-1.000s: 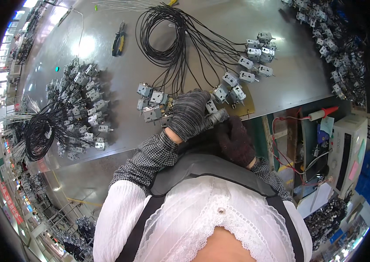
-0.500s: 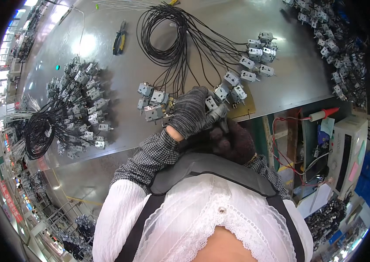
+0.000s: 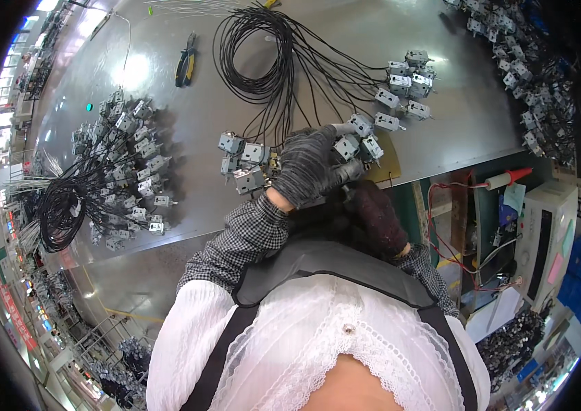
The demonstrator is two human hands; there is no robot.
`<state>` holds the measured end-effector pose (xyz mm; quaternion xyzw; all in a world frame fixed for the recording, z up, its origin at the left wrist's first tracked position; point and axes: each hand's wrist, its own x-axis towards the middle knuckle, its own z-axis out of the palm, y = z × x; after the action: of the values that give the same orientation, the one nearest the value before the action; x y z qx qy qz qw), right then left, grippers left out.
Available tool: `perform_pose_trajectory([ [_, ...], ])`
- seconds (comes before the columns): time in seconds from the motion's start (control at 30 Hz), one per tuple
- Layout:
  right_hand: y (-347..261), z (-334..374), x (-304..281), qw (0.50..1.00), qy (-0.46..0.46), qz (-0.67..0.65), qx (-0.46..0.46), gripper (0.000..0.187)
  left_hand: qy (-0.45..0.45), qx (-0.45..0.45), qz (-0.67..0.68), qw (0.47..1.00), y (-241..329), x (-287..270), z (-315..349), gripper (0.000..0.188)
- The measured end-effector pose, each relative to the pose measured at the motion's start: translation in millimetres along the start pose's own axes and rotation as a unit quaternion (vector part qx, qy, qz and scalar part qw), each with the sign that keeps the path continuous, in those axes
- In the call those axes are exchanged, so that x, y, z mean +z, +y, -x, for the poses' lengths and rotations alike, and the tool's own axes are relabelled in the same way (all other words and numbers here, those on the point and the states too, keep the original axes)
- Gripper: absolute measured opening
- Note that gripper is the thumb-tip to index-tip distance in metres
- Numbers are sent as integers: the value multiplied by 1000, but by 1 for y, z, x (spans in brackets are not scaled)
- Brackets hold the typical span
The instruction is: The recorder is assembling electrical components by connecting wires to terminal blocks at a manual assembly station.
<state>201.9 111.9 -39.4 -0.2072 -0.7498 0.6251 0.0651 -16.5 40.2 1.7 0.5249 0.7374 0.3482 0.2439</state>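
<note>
My left hand [image 3: 307,164], in a grey striped knit glove, lies over the near edge of the metal table. Its fingers are stretched out and its thumb is apart from them, around a small grey metal box unit [image 3: 347,146]. The fingertips reach another grey unit [image 3: 361,124] just behind. My right hand [image 3: 378,216], in a dark maroon glove, hangs below the table edge close to the left thumb; its fingers are hidden in shadow. More grey units [image 3: 249,179] lie left of my left hand. Thin black cables run from the units to a large coil [image 3: 289,55].
Yellow-handled pliers [image 3: 186,63] lie beyond the left units. A second bundle of units [image 3: 126,164] sits at the left, and a pile [image 3: 530,89] at the far right. A brown board [image 3: 392,164] rests under units. A red-tipped probe [image 3: 510,179] and a beige instrument box [image 3: 544,240] stand right.
My left hand has opened and its fingers have reached forward to the units on the right. My right hand has drawn down and to the right, away from the left.
</note>
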Motion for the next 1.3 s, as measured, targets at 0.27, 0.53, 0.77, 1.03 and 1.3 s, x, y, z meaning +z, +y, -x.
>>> perform_pose_trajectory([
  [0.27,-33,-29,7,967,-6,69,-246,38,113,3,388,915,-12,9,16,49],
  [0.53,-38,-39,-10,882,105,-457,58,28,139,44,395,907,-28,0,27,40],
  [0.77,-33,-44,-20,984,161,-81,13,29,-25,3,33,999,-33,-19,21,35],
  [1.03,-51,-20,-13,990,112,79,-40,19,-24,-14,-76,997,-22,-14,20,38],
  [1.3,-45,-14,21,971,124,-195,54,21,-39,-18,-79,996,-21,-11,17,54],
])
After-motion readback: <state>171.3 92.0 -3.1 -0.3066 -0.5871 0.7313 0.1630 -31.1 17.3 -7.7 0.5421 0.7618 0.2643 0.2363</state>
